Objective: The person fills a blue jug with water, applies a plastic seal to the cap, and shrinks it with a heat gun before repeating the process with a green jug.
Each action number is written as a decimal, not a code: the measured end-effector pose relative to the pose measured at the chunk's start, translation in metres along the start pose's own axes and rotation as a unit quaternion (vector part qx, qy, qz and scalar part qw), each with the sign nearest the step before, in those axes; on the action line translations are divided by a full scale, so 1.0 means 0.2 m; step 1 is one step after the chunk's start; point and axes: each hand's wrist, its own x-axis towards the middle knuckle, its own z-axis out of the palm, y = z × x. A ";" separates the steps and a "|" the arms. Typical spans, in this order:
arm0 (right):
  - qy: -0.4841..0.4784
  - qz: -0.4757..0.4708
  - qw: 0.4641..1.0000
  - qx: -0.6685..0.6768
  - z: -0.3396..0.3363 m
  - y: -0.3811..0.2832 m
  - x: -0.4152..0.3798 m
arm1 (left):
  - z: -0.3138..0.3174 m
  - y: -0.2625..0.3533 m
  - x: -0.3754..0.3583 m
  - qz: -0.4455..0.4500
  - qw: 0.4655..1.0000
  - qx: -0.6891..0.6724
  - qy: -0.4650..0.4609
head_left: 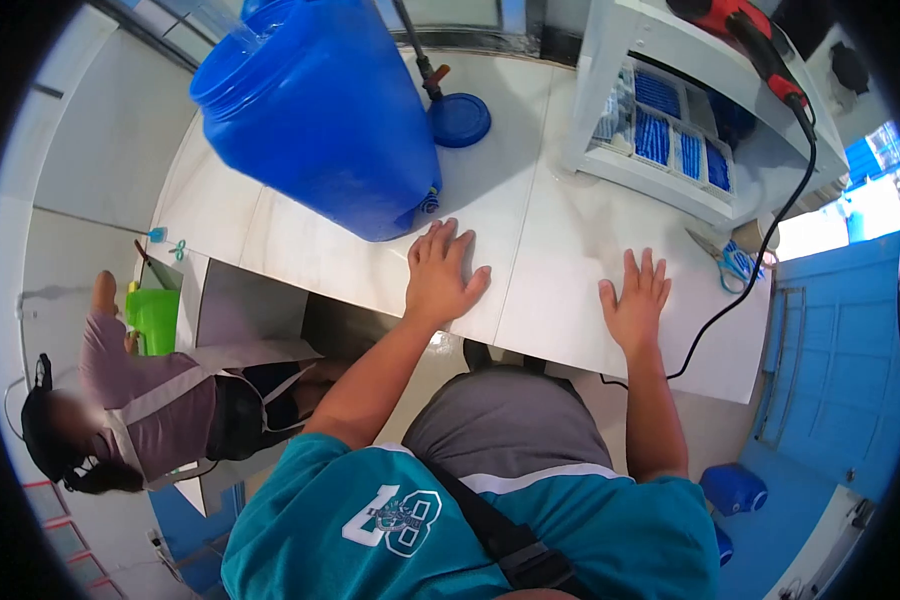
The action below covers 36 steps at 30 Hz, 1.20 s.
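Note:
My left hand lies flat on the white counter, fingers spread and holding nothing. Just beyond its fingertips stands a large blue plastic jug with its mouth uncapped, and a small striped item sits at the jug's base. Farther right, my right hand rests palm down on the same counter, its fingers apart and nothing in them. Scissors with light blue handles lie to the right of that hand, and a black cord runs down close by it.
A white cabinet holding blue packets stands at the back right, with a red and black tool on top. A round blue lid lies behind the jug. At left, another person is beside a green container.

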 end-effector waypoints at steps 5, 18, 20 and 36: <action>-0.007 -0.089 0.994 0.059 0.06 -0.10 0.12 | 0.00 -0.01 -0.01 0.003 1.000 -0.014 -0.001; 0.067 -0.284 0.914 0.283 -0.18 -1.09 1.01 | -0.24 -0.33 -0.14 0.137 0.983 -0.069 -0.100; 0.092 -0.286 0.914 0.272 -0.16 -1.16 1.15 | -0.34 -0.52 -0.18 0.149 0.976 -0.108 -0.119; 0.108 -0.265 0.958 -0.026 -0.04 -1.38 1.49 | -1.62 -0.90 0.76 0.150 0.967 -0.093 0.186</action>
